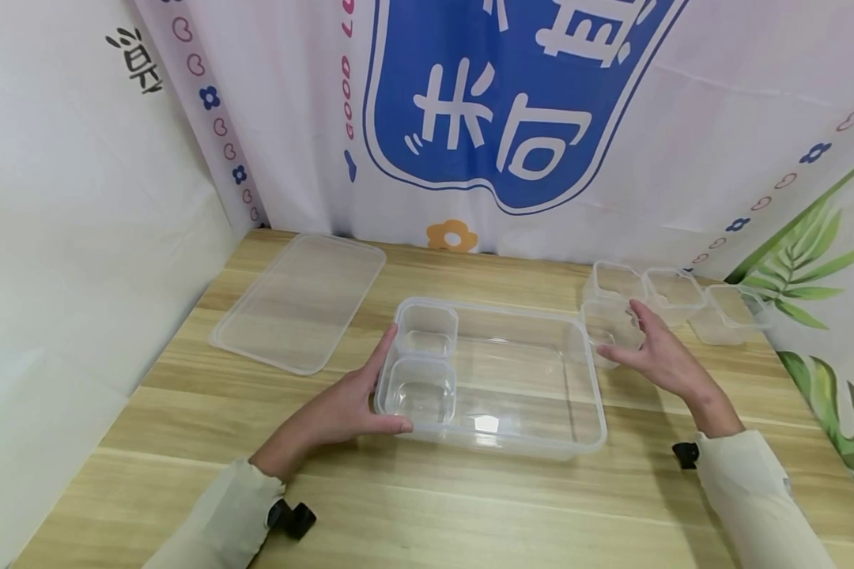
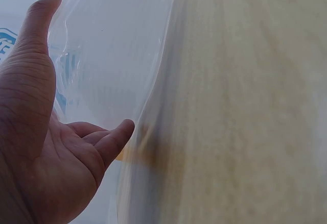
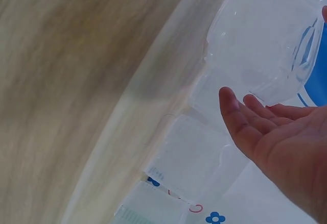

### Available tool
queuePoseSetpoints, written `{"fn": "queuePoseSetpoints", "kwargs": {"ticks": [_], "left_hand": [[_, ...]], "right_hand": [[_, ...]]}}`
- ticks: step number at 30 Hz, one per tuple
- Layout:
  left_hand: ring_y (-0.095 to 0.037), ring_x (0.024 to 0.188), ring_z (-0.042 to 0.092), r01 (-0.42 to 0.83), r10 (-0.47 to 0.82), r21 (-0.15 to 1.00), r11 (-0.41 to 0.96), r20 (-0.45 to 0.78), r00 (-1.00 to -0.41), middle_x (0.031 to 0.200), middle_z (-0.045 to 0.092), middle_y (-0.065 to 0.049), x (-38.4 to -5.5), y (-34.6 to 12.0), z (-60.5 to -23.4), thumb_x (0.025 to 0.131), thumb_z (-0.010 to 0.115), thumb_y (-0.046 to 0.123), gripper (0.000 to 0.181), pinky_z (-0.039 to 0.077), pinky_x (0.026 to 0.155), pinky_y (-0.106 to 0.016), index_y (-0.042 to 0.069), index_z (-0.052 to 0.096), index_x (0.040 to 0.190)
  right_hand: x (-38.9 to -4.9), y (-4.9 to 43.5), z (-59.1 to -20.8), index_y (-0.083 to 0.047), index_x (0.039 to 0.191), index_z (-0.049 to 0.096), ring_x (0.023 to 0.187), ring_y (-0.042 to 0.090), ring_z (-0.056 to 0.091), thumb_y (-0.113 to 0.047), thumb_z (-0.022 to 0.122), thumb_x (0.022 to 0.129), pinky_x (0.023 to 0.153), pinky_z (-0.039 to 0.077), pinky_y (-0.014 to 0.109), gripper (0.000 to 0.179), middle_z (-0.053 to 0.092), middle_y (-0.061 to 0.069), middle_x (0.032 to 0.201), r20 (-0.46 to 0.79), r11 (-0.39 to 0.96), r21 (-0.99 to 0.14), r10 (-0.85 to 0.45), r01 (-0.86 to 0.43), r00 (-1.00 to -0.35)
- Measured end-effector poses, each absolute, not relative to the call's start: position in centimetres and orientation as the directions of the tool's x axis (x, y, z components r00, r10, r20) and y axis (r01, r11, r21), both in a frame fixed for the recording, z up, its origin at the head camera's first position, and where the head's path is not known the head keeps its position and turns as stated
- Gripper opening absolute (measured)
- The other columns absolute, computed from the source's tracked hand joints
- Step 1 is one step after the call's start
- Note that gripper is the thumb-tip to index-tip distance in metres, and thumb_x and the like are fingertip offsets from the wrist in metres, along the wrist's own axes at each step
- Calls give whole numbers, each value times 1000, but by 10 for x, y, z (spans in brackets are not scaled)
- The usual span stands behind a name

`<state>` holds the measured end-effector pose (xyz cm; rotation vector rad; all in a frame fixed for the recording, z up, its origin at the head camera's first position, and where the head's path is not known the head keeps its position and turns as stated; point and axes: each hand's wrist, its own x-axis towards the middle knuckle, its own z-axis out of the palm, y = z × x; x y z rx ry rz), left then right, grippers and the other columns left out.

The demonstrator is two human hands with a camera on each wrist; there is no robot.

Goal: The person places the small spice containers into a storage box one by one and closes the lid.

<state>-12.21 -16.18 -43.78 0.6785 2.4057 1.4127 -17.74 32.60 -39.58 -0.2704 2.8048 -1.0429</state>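
A large clear plastic food box (image 1: 519, 438) lies across the middle of the table. Two small square cups (image 1: 421, 391) sit inside its left end. My left hand (image 1: 349, 403) holds that end, thumb along the front rim and fingers at the left side; the left wrist view shows the hand (image 2: 56, 152) spread across the box's end (image 2: 112, 55). Beyond the box's right side, my right hand (image 1: 658, 352) spreads around another small cup (image 1: 608, 328), thumb at its near side. In the right wrist view the fingers (image 3: 237, 114) are extended beside the clear cup (image 3: 260, 45).
More small cups stand at the back right, including one (image 1: 672, 292) in the row and one (image 1: 733, 316) farther right. A flat translucent lid (image 1: 299, 304) lies at the back left. A printed curtain (image 1: 313, 174) hangs behind the wooden table (image 1: 427, 506).
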Motion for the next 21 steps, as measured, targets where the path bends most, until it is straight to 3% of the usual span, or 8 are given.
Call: {"fn": "queuePoseSetpoints", "kwargs": {"ticks": [13, 21], "left_hand": [[-26, 113, 61, 267, 523, 870, 415, 11, -852, 147, 48, -18, -121, -161, -437, 78, 92, 40, 135, 50, 95, -48, 31, -12, 165], [-27, 112, 61, 258, 521, 875, 410, 8, -854, 147, 48, -19, -121, -162, -437, 78, 92, 39, 135, 50, 95, -48, 36, -12, 164]], "right_hand": [[-178, 329, -401, 7, 161, 2, 143, 62, 16, -42, 73, 96, 106, 25, 74, 108, 18, 38, 160, -73, 723, -683, -209, -104, -975], [-177, 330, -398, -1, 164, -2, 146, 58, 14, -44, 74, 96, 107, 24, 73, 111, 16, 33, 163, -122, 705, -707, -194, -52, -973]]}}
